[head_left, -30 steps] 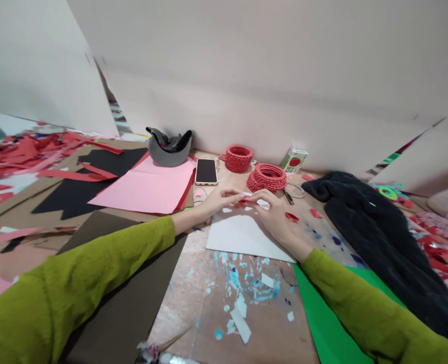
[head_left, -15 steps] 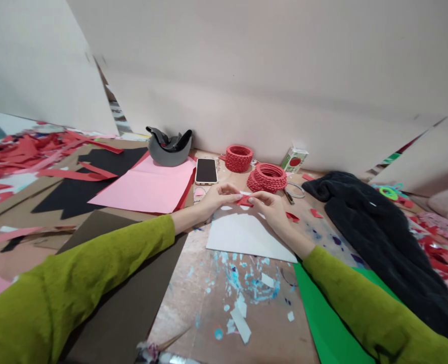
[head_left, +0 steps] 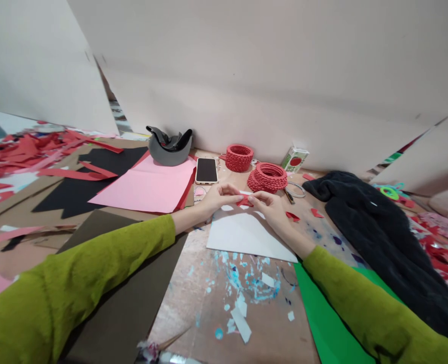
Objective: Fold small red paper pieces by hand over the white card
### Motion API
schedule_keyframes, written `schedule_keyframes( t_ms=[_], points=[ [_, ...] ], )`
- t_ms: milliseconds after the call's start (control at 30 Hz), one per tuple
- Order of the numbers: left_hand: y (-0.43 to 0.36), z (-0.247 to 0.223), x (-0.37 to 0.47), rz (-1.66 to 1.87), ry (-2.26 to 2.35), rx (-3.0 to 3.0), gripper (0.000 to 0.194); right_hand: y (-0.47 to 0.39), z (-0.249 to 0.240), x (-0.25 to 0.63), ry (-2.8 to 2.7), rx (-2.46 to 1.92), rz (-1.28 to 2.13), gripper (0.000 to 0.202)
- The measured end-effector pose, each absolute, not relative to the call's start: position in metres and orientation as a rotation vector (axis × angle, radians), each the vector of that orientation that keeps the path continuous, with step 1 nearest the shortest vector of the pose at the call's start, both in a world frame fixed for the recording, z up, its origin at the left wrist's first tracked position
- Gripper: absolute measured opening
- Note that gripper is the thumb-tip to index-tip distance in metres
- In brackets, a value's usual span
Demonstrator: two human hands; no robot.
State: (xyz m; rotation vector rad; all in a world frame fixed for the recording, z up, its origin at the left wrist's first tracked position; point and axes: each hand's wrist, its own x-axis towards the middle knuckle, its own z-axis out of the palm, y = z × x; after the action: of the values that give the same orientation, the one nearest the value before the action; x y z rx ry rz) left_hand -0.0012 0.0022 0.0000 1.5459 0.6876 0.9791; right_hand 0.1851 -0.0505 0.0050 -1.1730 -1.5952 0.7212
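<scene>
A small red paper piece [head_left: 245, 200] is pinched between my two hands, above the far part of a white sheet [head_left: 247, 235]. My left hand [head_left: 224, 196] grips its left side with thumb and fingertips. On the right side, my right hand [head_left: 266, 204] holds it the same way. Small white scraps show on the sheet under my fingers. Two more folded red paper pieces, one dark-edged [head_left: 293, 216] and one flatter [head_left: 316, 213], lie to the right of my right hand. Beyond the hands sit two red rings of folded paper, one farther [head_left: 239, 161] and one nearer [head_left: 267, 178].
A phone [head_left: 206, 171], a grey cap [head_left: 170, 151] and pink paper [head_left: 151, 184] lie at the back left. A small carton [head_left: 294, 159] stands by the wall. Dark cloth [head_left: 375, 227] and green paper [head_left: 333, 313] are on the right. Red scraps [head_left: 30, 151] pile up far left.
Both hands stay in nearly the same place. The fingers have shifted only very slightly on the red paper piece.
</scene>
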Motion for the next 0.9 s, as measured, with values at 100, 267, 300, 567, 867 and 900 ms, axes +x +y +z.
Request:
schedule_keyframes(
  t_ms=[100,267,300,567,867,900],
  points=[
    [0.003,-0.001,-0.001,0.996,0.682,1.538,0.029,-0.053,0.007,0.183,-1.638,-1.192,0.675,0.027],
    [0.004,-0.004,0.000,1.002,0.666,1.530,0.029,-0.055,0.009,0.180,-1.679,-1.223,0.625,0.027],
    [0.004,-0.004,0.000,1.001,0.669,1.528,0.029,-0.056,0.010,0.180,-1.689,-1.226,0.610,0.026],
    [0.001,-0.001,0.000,0.972,0.670,1.583,0.030,-0.058,0.012,0.178,-1.791,-1.235,0.514,0.021],
    [0.007,-0.008,0.000,0.999,0.690,1.509,0.033,-0.064,0.011,0.176,-1.719,-1.087,0.286,0.009],
    [0.007,-0.007,0.000,0.995,0.689,1.508,0.033,-0.064,0.011,0.177,-1.733,-1.081,0.283,0.008]
  ],
)
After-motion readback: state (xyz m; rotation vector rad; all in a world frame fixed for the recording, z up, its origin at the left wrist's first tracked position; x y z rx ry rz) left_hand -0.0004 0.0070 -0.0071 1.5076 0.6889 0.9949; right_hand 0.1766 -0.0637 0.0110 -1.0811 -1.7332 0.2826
